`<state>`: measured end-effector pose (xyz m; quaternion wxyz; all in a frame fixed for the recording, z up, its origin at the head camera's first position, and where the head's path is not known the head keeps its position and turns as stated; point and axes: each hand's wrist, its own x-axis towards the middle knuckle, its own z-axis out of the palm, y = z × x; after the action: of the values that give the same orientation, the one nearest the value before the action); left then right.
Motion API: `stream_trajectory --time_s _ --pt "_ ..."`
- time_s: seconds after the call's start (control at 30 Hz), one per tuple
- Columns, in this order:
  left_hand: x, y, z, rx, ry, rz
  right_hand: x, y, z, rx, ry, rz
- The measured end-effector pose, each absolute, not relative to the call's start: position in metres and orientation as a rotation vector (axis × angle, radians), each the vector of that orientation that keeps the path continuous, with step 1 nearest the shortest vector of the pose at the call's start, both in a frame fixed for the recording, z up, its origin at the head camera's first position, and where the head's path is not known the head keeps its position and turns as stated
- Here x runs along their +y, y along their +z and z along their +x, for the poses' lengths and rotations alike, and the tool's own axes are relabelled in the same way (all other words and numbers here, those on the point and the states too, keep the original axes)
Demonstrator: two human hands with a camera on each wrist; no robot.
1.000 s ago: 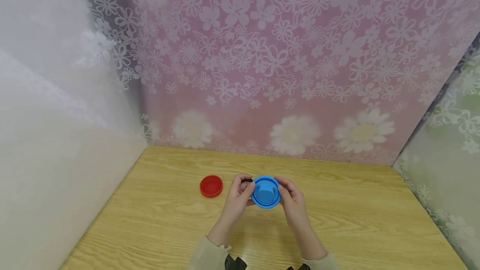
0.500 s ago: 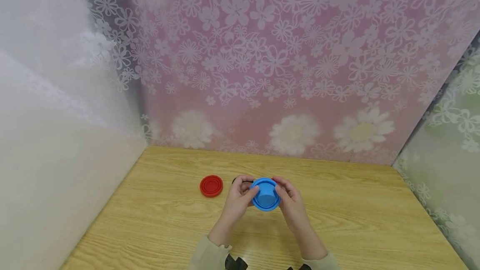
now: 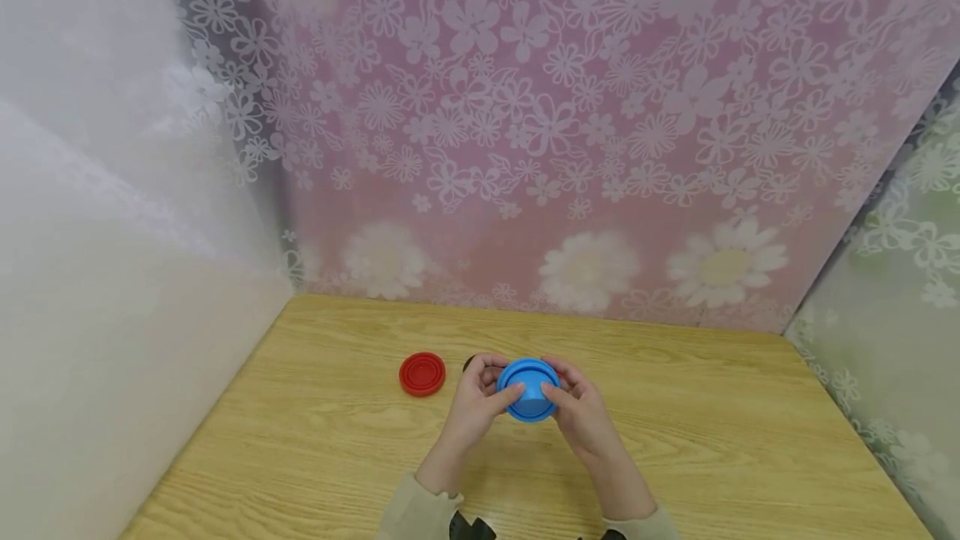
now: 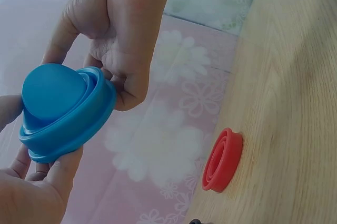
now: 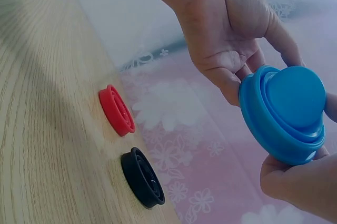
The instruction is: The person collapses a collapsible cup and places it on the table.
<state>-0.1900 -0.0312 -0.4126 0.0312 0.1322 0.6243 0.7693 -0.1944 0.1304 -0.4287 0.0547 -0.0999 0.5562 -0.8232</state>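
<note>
A blue collapsible cup point(image 3: 531, 375) is held up between both hands above the table, its round base facing up toward the head camera. My left hand point(image 3: 472, 402) grips its left side, with the thumb on the base and fingers curled at the rim. On the opposite side my right hand point(image 3: 588, 415) holds it the same way, the two thumbs close together. The left wrist view shows the blue cup point(image 4: 55, 95) tilted, its base and one ring standing out from a wide rim. Fingers behind the cup are partly hidden.
A red collapsed cup point(image 3: 422, 374) lies flat on the wooden table point(image 3: 337, 440), left of the hands. Beside it is a black collapsed cup point(image 5: 142, 176), mostly hidden behind the left hand in the head view. Flower-patterned curtains point(image 3: 525, 148) enclose the table's back and sides.
Both thumbs have slid inward from the cup's sides onto its base. The cup has tipped and dropped slightly. The red cup stays in place.
</note>
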Motion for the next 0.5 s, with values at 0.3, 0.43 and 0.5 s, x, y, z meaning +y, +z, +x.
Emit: stream_trajectory --time_s 0.3,0.43,0.5 --pt "-0.0290 -0.4141 -0.1909 2.025 2.370 0.384 0.1239 -0.4312 -0.1971 1.678 -2.571 -0.167" --pt "-0.0270 -0.4130 -0.1902 2.102 2.370 0.355 0.1216 -0.4325 -0.1979 1.701 -2.576 -0.128" --pt "-0.0262 -0.4126 -0.1899 2.136 2.371 0.337 0.1204 -0.4328 -0.1981 1.727 -2.572 -0.104"
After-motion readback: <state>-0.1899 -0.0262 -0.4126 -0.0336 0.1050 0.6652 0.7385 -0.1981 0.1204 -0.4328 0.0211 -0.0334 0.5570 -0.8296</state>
